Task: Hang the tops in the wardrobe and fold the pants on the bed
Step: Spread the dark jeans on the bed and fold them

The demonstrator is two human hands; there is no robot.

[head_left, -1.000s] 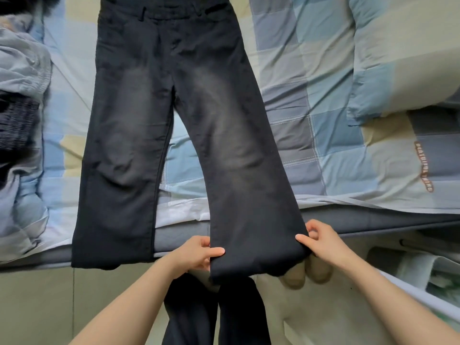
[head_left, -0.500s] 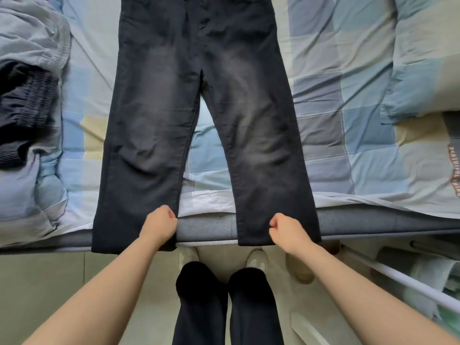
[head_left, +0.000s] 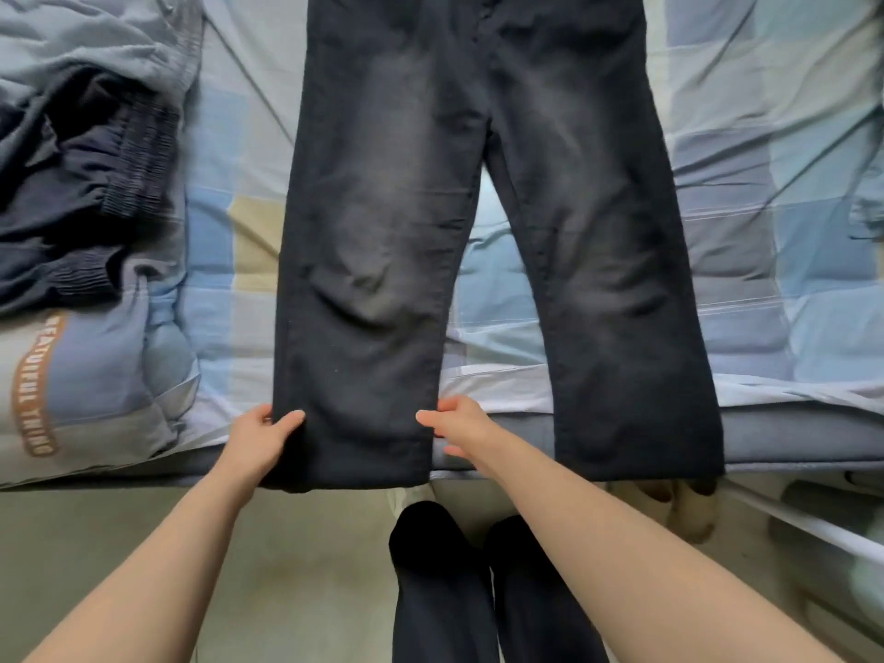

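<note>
Black faded pants (head_left: pixel 382 222) lie flat on the bed (head_left: pixel 746 433), legs spread towards me, hems hanging over the near edge. My left hand (head_left: pixel 258 440) pinches the outer edge of the left leg near its hem. My right hand (head_left: pixel 457 425) grips the inner edge of that same leg. The right leg (head_left: pixel 622 303) lies untouched. The waistband runs out of the top of the view.
A heap of grey and navy clothes (head_left: pixel 91 150) lies on the left of the bed, beside a quilt with orange lettering (head_left: pixel 33 390). My own dark-trousered legs (head_left: pixel 478 590) stand on the floor below. A white rail (head_left: pixel 808 523) and shoes sit at lower right.
Both hands have left the right leg and moved left. They now hold the two edges of the left leg near its hem. The view has shifted left.
</note>
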